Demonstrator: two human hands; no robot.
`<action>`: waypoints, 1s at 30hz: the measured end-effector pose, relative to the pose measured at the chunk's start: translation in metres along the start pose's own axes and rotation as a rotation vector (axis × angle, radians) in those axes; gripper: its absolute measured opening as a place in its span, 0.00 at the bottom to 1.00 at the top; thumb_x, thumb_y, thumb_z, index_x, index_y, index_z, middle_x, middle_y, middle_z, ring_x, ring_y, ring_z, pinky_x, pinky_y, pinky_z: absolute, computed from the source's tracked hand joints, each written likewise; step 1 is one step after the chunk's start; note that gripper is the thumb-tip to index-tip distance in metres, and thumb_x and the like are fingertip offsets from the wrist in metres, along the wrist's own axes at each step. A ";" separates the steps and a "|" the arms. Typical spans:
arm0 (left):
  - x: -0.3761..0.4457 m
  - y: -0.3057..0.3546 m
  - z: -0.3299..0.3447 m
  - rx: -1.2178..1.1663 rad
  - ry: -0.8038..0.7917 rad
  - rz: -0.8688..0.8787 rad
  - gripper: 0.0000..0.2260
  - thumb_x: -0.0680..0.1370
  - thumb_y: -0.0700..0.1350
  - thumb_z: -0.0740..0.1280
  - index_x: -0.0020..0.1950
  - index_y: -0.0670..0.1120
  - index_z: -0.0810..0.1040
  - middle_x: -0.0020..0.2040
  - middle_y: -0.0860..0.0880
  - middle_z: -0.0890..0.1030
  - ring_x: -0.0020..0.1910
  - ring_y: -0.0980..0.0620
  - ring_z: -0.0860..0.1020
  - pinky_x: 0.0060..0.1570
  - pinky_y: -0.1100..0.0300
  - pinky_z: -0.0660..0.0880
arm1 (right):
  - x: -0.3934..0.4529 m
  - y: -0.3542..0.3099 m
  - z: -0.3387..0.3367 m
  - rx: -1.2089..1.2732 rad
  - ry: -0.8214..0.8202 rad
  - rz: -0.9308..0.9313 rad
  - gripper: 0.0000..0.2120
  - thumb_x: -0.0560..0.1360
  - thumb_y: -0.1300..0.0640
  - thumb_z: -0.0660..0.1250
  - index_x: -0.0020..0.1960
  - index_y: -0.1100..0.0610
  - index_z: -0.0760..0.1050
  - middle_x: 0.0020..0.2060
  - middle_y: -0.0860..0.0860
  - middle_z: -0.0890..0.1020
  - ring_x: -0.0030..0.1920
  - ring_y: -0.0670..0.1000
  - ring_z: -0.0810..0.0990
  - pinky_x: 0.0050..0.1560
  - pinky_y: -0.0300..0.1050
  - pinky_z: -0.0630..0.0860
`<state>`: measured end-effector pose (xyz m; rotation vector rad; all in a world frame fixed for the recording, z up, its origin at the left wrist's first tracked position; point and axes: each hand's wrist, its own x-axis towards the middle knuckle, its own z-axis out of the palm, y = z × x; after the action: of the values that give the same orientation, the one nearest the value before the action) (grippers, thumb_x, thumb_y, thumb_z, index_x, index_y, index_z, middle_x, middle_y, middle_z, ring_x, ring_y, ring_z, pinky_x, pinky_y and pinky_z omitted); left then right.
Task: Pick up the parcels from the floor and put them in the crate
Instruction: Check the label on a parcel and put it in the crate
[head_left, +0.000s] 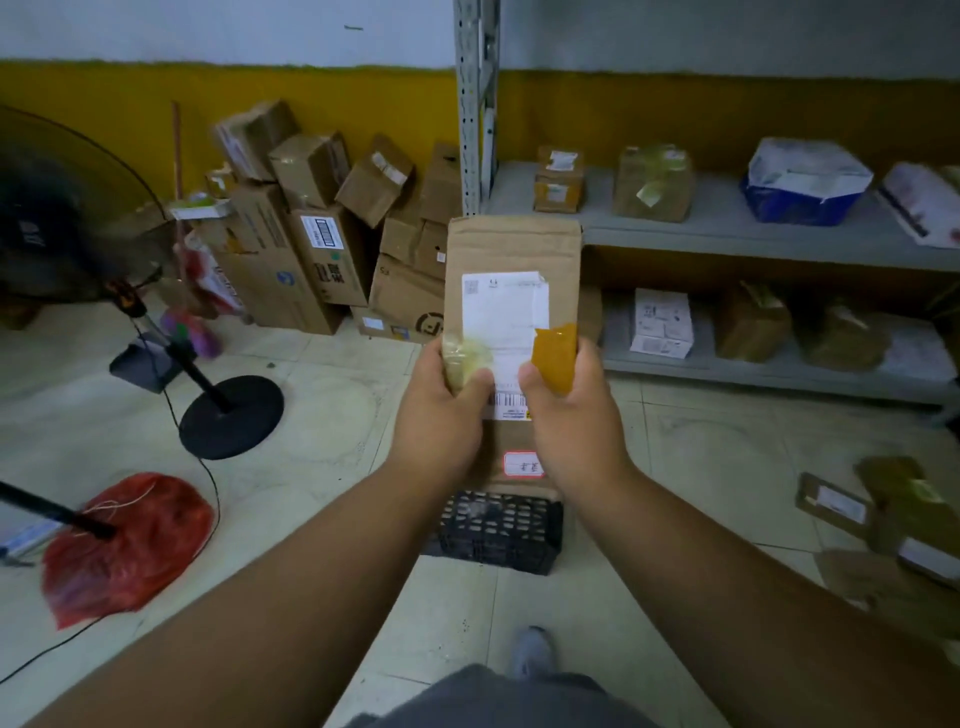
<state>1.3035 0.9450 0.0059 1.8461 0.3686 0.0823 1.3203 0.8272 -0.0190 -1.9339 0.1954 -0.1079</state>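
I hold a long brown cardboard parcel (511, 249) upright in front of me, its white shipping label facing me. My left hand (441, 410) grips its left edge with the thumb on a clear tape patch. My right hand (571, 410) grips the right edge, thumb beside a yellow tape patch. Directly below the parcel a black perforated plastic crate (501, 530) stands on the tiled floor; its inside is mostly hidden by the parcel and my hands. Several brown parcels (883, 519) lie on the floor at the right.
A heap of cardboard boxes (332, 234) leans against the yellow wall. Grey metal shelving (727, 234) with packages fills the right. A standing fan (228, 415) with its cable and a red plastic bag (124, 545) are on the left floor. My shoe (530, 652) shows below.
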 end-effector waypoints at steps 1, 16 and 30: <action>0.013 0.002 0.001 0.009 0.009 -0.012 0.13 0.81 0.47 0.64 0.60 0.64 0.68 0.47 0.66 0.77 0.48 0.67 0.77 0.46 0.62 0.75 | 0.015 -0.001 0.003 0.002 -0.012 0.010 0.23 0.78 0.41 0.64 0.71 0.42 0.64 0.61 0.48 0.78 0.56 0.52 0.80 0.55 0.52 0.79; 0.191 -0.045 -0.033 0.144 -0.118 -0.041 0.13 0.82 0.47 0.61 0.66 0.55 0.73 0.53 0.58 0.81 0.50 0.57 0.79 0.50 0.58 0.75 | 0.139 0.007 0.121 -0.131 0.046 0.133 0.18 0.78 0.42 0.63 0.64 0.48 0.72 0.53 0.49 0.81 0.50 0.51 0.82 0.49 0.47 0.79; 0.331 -0.248 0.000 0.463 -0.170 -0.161 0.11 0.79 0.48 0.64 0.60 0.49 0.77 0.53 0.52 0.81 0.49 0.52 0.78 0.46 0.60 0.76 | 0.215 0.170 0.281 -0.253 0.074 0.356 0.20 0.77 0.43 0.67 0.64 0.51 0.73 0.57 0.49 0.80 0.55 0.52 0.82 0.56 0.54 0.82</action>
<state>1.5656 1.1055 -0.2708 2.2505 0.4412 -0.2914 1.5643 0.9845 -0.2829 -2.1150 0.6237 0.0860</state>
